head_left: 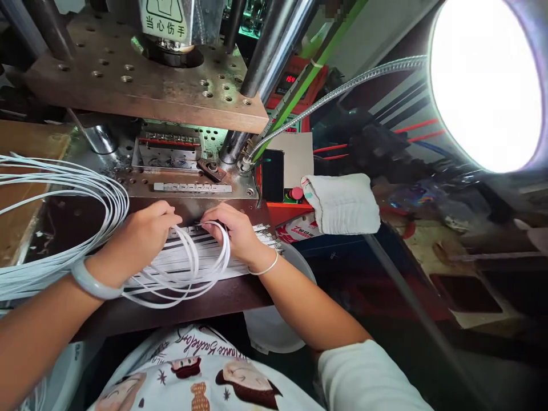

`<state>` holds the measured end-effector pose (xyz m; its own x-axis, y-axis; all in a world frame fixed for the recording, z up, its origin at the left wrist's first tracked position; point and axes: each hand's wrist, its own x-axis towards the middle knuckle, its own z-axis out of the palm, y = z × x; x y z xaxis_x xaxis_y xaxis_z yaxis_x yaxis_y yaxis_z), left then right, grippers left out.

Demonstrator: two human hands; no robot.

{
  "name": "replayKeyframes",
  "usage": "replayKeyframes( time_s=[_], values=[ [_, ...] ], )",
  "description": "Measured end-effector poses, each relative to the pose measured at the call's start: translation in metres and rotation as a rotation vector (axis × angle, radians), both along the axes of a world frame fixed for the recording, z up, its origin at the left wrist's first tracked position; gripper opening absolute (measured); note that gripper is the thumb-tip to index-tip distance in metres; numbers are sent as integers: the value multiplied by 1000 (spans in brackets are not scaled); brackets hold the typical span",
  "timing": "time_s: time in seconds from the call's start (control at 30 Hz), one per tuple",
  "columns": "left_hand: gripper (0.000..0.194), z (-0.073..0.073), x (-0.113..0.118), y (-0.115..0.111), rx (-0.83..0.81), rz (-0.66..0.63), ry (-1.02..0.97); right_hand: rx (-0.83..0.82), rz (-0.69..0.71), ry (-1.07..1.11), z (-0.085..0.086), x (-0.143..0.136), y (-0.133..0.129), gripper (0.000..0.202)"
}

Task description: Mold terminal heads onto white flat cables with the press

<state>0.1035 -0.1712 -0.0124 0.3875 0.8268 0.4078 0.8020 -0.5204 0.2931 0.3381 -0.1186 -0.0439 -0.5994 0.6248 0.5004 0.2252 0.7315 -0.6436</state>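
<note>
The left hand (pixel 148 237) is pinching white cables (pixel 225 257) between thumb and fingers; these cables are curving toward the near side in loops between the 2 hands. The right hand (pixel 233 231) is grasping the loops farther right, its fingertips being partly hidden. Beneath the loops, a layer of straight white leads (pixel 244 266) is lying on the dark worktable (pixel 246 294). At left, a larger coil (pixel 122 200) is spreading just beside the left hand. Beyond the hands, a pale slotted strip (pixel 192 188) is resting on the press bed (pixel 141 185); farther, a drilled plate (pixel 162 97) is standing above the bed. At right, a round lamp (pixel 486 85) is glowing.
</note>
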Motion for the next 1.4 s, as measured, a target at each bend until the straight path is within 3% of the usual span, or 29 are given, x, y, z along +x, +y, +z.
replayKeyframes(
  time_s=[0.1, 0.2, 0.43, 0.6, 0.7, 0.9, 1.1, 1.3, 1.4],
  values=[
    [42, 0, -4, -6, 59, 39, 44, 49, 43, -7, 1, -2, -3, 18],
    [38, 2, -8, -4, -17, 48, -50, 113, -15, -13, 5, -3, -5, 19],
    [32, 2, -3, 0, -34, -95, -340, 253, -110, -255, 23, -6, -18, 29],
    [33, -7, -2, 4, -59, -120, -297, 408, -95, -362, 28, -11, -26, 25],
    [35, -8, -2, 3, 16, -150, -212, 451, -72, -376, 29, -12, -29, 30],
    [36, 1, 3, -3, 137, -272, -105, 254, -50, -383, 17, -13, -24, 23],
    [35, -4, 3, -6, 70, -230, -62, 194, -42, -471, 12, -17, -21, 27],
    [36, -1, 8, -4, 56, -268, -70, 21, -172, -143, 18, 3, -16, 19],
    [37, -4, 7, -4, 68, -247, -105, -20, -162, -105, 18, 8, -13, 17]
  ],
)
